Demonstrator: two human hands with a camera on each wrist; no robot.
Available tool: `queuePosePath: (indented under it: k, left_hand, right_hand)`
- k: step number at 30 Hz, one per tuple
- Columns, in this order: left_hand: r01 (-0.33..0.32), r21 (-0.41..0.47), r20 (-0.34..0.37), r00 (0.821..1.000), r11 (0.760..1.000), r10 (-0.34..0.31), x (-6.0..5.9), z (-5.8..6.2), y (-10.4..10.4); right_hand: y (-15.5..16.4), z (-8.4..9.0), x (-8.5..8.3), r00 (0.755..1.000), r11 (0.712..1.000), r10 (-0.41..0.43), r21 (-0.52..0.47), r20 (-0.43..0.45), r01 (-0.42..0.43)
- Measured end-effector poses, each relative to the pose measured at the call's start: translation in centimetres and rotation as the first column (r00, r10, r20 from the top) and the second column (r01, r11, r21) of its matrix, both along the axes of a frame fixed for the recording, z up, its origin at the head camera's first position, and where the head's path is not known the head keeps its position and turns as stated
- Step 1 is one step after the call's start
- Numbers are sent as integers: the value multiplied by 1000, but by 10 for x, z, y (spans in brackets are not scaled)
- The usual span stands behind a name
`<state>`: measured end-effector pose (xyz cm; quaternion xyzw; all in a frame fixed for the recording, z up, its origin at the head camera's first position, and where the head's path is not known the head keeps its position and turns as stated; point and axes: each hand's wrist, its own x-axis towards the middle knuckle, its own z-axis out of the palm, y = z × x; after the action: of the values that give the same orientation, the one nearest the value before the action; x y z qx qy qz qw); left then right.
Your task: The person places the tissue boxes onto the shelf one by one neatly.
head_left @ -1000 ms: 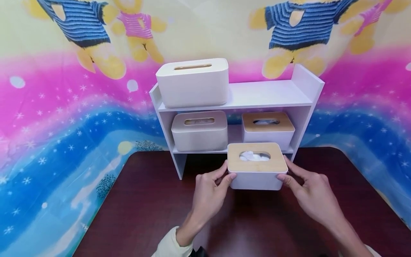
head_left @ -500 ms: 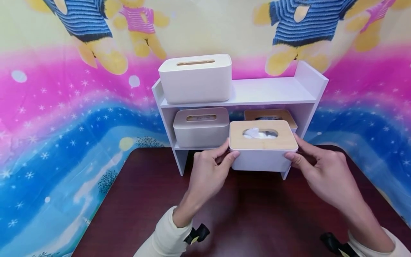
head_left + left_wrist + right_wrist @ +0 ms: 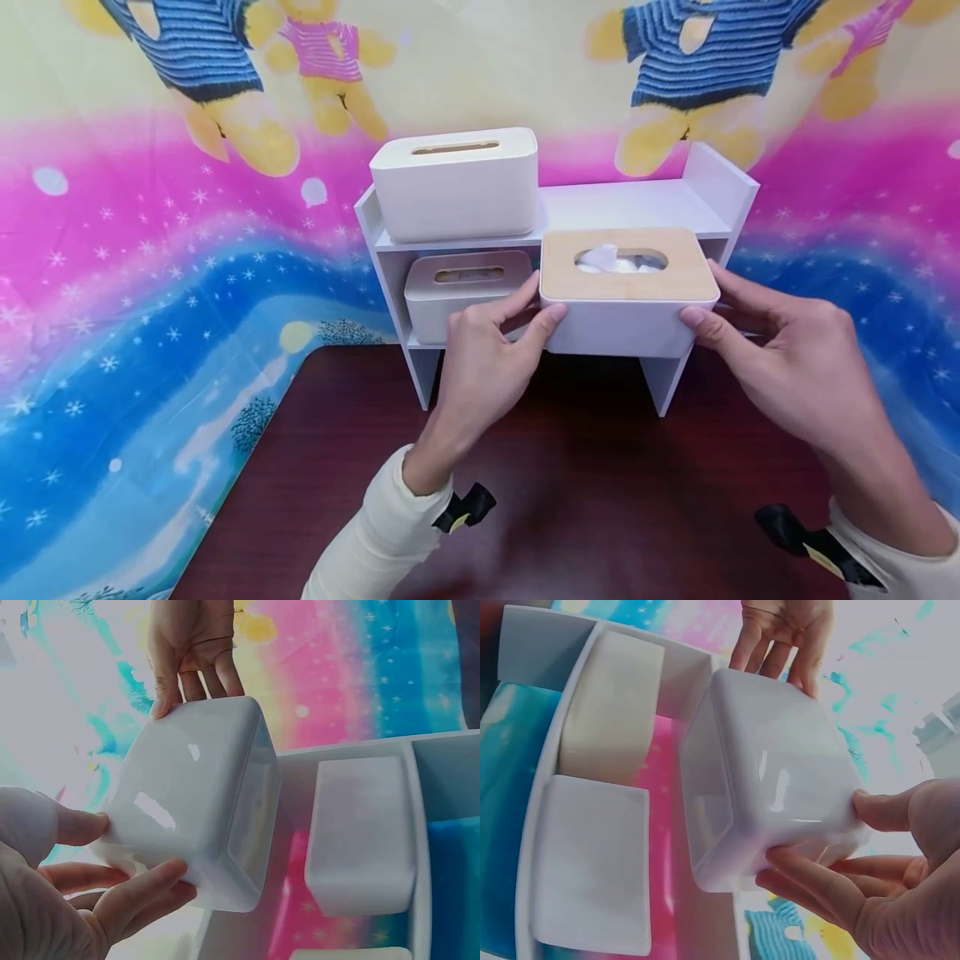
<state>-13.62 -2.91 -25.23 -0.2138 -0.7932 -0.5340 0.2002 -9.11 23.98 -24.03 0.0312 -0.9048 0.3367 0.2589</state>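
Observation:
A white tissue box with a wooden lid (image 3: 628, 287) is held in the air in front of the right half of the white shelf unit (image 3: 637, 204), about level with its top board. My left hand (image 3: 538, 304) grips the box's left end, thumb in front. My right hand (image 3: 701, 293) grips its right end. White tissue pokes from the lid slot. In the left wrist view the box's glossy underside (image 3: 202, 802) shows between my left hand (image 3: 112, 877) and right hand (image 3: 191, 664). The right wrist view also shows the box (image 3: 772, 780) from below.
A white tissue box (image 3: 457, 183) stands on the left of the top board, and a beige-white one (image 3: 461, 292) on the lower board below it. The lower right bay is hidden behind the held box. The unit stands on a dark red table (image 3: 570, 500) before a colourful backdrop.
Both hands have lifted the wooden-lidded box from the table in front of the shelf unit up and back to top-board height, where it now covers the lower right box.

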Motion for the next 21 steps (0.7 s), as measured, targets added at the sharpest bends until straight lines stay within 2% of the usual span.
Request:
queuePosePath:
  k: [7,11,15,21]
  left_hand:
    - [-18,-3,-55,998,1000,18,-6,22,3]
    - [-21,-4,-76,997,1000,20,-10,35,6]
    - [-44,-24,-58,997,999,42,-16,48,9]
    - [-42,-12,-23,999,999,42,-32,68,18]
  right_hand:
    - [-4,21,-1,1000,999,-26,-40,5,26]
    - [-3,35,-5,999,997,-18,-69,-28,16]
    - [-1,49,-13,999,995,8,-101,-53,-14]
    - [2,67,-32,1000,985,21,-173,-19,-24]
